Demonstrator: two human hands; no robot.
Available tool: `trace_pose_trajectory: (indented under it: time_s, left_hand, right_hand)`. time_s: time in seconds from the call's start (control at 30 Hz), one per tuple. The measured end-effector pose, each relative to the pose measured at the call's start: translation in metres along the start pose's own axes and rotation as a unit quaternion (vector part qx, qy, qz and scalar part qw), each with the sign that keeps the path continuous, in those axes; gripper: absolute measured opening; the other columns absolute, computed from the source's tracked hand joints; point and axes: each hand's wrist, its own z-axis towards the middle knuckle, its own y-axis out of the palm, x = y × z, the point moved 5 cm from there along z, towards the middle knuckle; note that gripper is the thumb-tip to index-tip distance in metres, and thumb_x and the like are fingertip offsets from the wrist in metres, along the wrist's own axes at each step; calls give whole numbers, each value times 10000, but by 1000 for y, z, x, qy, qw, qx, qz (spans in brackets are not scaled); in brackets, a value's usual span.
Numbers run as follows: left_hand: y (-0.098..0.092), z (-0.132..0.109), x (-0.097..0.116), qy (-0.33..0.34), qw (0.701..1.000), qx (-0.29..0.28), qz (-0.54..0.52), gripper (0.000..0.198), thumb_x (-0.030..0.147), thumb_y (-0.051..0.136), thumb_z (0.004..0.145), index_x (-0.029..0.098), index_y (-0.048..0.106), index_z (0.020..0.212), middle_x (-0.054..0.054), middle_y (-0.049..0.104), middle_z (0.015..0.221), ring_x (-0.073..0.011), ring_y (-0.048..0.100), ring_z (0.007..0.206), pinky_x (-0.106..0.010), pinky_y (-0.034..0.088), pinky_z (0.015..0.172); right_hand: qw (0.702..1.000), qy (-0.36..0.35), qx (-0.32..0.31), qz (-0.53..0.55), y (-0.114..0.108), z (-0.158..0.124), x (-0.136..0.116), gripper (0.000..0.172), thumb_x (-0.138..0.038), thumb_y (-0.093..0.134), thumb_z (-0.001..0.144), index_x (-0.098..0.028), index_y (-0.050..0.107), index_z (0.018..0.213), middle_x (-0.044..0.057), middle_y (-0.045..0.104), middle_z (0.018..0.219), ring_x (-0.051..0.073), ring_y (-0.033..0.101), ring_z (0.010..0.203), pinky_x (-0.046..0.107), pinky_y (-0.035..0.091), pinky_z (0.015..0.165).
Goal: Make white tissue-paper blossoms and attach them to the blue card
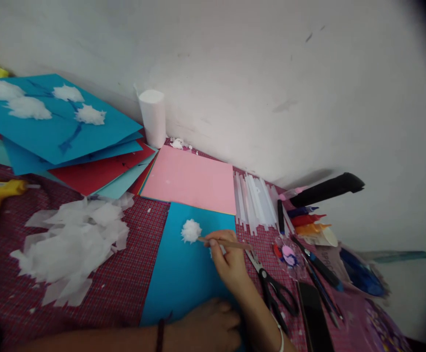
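Pinching a thin wooden stick [224,242] in the closed right hand [231,266], with the long axis running nearly level and the tip pointing left, touching the white tissue puff [191,231] — resting on the upper part of the blue paper sheet [183,283]. Laying the left hand [211,323] palm-down on the sheet's lower edge, gripping nothing — farther from the puff than the right.

Dim, soft daylight; faint shadows on wall; dark vignette right corners; wide-angle bending; slight blur.
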Motion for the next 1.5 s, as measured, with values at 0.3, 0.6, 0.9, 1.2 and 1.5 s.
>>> trace_pose_trajectory:
  time_s: [0.3, 0.6, 0.9, 1.2, 1.5]
  left_hand:
    - [-1, -2, -1, 17, 999, 2, 41, 251, 347, 692, 796, 179, 566, 657, -4, 609, 711, -154, 515, 672, -304, 323, 528]
    - [2, -1, 0, 9, 999, -17, 51, 229, 328, 701, 786, 177, 580, 664, 16, 591, 699, -159, 519, 681, -308, 321, 532]
    - [-6, -1, 4, 9, 998, -40, 47, 183, 319, 689, 787, 171, 600, 726, -1, 600, 769, -171, 529, 746, -304, 378, 606]
    - [-22, -9, 20, 24, 990, -67, 125, 73, 234, 611, 830, 174, 584, 858, -37, 608, 937, -200, 521, 900, -318, 415, 771]
    - [-29, -11, 39, 47, 968, -59, 241, 163, 186, 521, 866, 166, 571, 1020, -67, 612, 999, -216, 530, 946, -344, 412, 804]
  right_hand:
    - [999, -14, -48, -2, 4, 16, 5, 270, -229, 464, 949, -282, 602, 1175, 30, 691, 1100, 202, 610, 1001, 393, 405, 903]
    - [994, -40, -97, -18, 9, 17, 2, 274, -223, 480, 948, -323, 595, 1175, 10, 677, 1130, 192, 584, 1041, 443, 267, 1033]
    - [995, 13, 47, 88, -47, 11, 4, 228, -258, 454, 951, -278, 643, 1078, 45, 694, 988, 203, 617, 972, 431, 424, 943]
    - [974, 159, 121, 107, -82, -124, 23, 237, -331, 497, 922, -197, 671, 1013, 80, 702, 940, 209, 649, 895, 327, 515, 810]
    - [920, 213, 208, 254, -52, -202, 17, 327, -460, 577, 850, -182, 681, 989, 75, 714, 879, 214, 657, 827, 323, 517, 780]
